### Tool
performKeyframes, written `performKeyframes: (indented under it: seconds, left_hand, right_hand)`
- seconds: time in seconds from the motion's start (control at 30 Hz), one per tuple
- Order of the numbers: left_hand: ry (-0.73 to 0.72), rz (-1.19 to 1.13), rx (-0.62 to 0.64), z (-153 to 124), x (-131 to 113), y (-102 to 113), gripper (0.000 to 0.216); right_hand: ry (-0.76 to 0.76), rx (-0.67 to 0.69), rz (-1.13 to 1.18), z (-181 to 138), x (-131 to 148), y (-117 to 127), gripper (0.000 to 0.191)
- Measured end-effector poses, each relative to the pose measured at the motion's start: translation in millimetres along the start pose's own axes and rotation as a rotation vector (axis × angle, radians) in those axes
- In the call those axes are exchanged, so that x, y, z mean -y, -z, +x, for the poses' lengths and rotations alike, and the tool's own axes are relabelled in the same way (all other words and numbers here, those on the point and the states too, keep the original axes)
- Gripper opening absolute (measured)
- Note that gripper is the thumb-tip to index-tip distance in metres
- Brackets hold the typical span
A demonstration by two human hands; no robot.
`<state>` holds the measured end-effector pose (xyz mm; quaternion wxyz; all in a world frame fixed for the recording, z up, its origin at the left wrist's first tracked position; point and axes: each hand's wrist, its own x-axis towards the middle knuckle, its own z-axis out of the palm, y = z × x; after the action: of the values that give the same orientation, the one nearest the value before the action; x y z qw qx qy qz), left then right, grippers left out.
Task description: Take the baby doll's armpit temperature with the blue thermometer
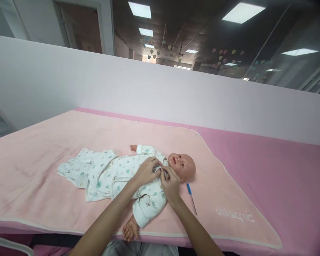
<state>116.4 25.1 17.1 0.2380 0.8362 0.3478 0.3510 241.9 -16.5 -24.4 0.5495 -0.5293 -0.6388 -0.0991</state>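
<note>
A baby doll [185, 165] lies on its back, head to the right, dressed in a white baby gown [104, 177] with small green and brown prints. At the neckline, my left hand [148, 170] pinches the gown's edge between thumb and fingers. Close against it, my right hand [170, 183] is closed on the same collar edge by the doll's chin. Whatever fastening lies under the fingertips is hidden. One doll hand [131, 227] sticks out of the near sleeve, the other out of the far sleeve.
Under the doll spreads a peach blanket [42, 170] with white edging, over a pink table cover [290, 177]. A blue-capped pen [191, 199] lies right of my right hand. Behind the table runs a white partition [162, 92] topped by glass.
</note>
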Motion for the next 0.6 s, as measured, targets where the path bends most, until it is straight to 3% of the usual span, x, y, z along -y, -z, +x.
performKeyframes:
  seconds: [0.2, 0.47, 0.6]
  left_hand:
    - [0.047, 0.108, -0.035, -0.2, -1.6, -4.7, 0.015]
    - [0.041, -0.016, -0.004, 1.7, 5.2, -2.0, 0.019]
    - [0.059, -0.054, -0.019, 1.1, 4.7, -2.0, 0.02]
  right_hand:
    - [-0.039, 0.043, -0.039, -1.1, -3.3, -1.0, 0.025]
    - [-0.081, 0.059, -0.039, -1.3, -3.1, 1.6, 0.027]
    - [-0.073, -0.008, -0.02, 0.0, 4.0, 3.1, 0.026]
